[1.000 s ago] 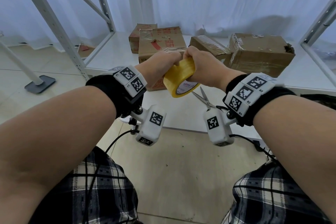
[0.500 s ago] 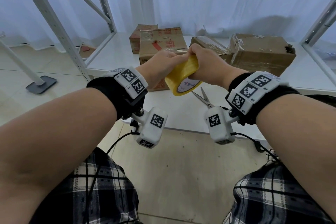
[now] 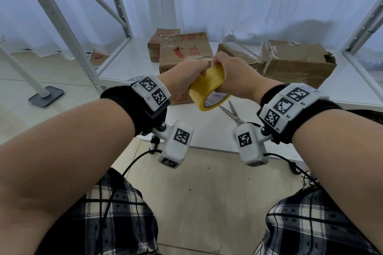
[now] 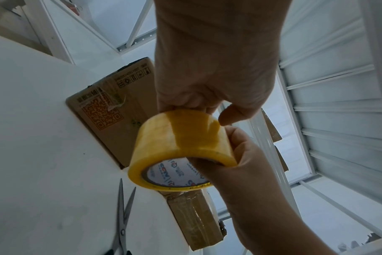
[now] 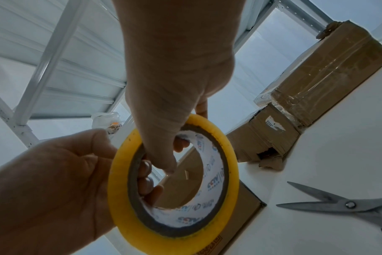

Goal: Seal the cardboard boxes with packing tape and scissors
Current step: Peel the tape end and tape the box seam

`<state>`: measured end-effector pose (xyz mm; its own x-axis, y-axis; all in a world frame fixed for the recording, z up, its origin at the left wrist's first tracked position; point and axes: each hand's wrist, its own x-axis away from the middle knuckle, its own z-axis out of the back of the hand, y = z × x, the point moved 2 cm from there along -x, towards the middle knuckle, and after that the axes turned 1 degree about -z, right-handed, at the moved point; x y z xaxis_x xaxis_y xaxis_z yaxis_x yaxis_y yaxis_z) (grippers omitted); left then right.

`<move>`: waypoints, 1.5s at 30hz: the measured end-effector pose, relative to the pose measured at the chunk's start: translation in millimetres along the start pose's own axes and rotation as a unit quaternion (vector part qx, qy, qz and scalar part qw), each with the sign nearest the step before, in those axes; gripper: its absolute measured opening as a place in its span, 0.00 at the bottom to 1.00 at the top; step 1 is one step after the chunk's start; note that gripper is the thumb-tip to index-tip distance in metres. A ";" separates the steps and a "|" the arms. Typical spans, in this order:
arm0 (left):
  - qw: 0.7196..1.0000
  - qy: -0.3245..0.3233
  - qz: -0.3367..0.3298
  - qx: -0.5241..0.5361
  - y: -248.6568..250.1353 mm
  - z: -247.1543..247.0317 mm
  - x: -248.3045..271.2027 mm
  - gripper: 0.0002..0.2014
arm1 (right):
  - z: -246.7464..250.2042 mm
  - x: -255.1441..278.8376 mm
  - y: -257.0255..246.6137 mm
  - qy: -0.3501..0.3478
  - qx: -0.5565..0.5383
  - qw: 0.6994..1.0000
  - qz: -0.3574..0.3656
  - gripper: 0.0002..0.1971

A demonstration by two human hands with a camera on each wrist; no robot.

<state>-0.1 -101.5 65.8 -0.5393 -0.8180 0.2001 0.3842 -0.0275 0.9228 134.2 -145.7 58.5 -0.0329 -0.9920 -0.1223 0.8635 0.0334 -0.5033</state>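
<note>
While both hands hold the roll of yellow packing tape (image 3: 208,89) in the air above the desk (image 3: 207,128), no strip of tape is yet seen drawn out towards any box. In the right wrist view the left hand (image 3: 184,77) grips the roll with its fingers hooked through the core, and the right hand (image 3: 234,80) closes on the upper rim at about 12 o'clock, its thumb lying inside the ring; in the left wrist view its fingertips sit on the outer face of the tape. This reads as a search for the free end of the tape, so the sealing step proper has probably not begun. The scissors (image 3: 233,113) lie untouched on the desk at about 5 o'clock from the roll, blades parted. The nearest cardboard box (image 3: 185,47) stands just behind the hands at 12 o'clock, with a smaller box (image 3: 154,46) behind it at 11 o'clock and two further boxes (image 3: 298,62) at 1 to 2 o'clock. All carry clear tape, creased in places, but whether that counts as finished sealing cannot be told. Still to come, by this judgement: freeing the end, laying tape along a seam, and cutting it with the scissors.
</note>
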 end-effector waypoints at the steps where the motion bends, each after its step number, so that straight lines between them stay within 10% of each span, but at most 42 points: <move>1: 1.000 -0.006 -0.006 -0.004 -1.6 -0.6 -2.4 0.11 | 0.3 0.3 0.0 0.002 0.003 1.000 -0.001 0.17; 10: 0.987 -0.133 -0.079 0.031 1.4 11.9 6.3 0.11 | 15.4 2.0 10.4 0.077 -0.063 0.995 -0.007 0.23; 29: 0.981 0.066 -0.180 -0.032 17.5 14.6 -0.9 0.10 | 21.8 1.8 -9.9 0.115 -0.038 0.989 0.080 0.31; 45: 0.968 0.063 -0.213 -0.116 20.3 9.6 2.3 0.14 | 26.7 -4.5 -6.3 0.244 -0.221 0.944 0.015 0.02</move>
<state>-0.8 -98.4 88.1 -0.5956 -0.7673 -0.2379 0.3129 -0.4943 0.8110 142.4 -144.8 85.1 -0.3333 -0.8193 -0.4665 0.5761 0.2147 -0.7887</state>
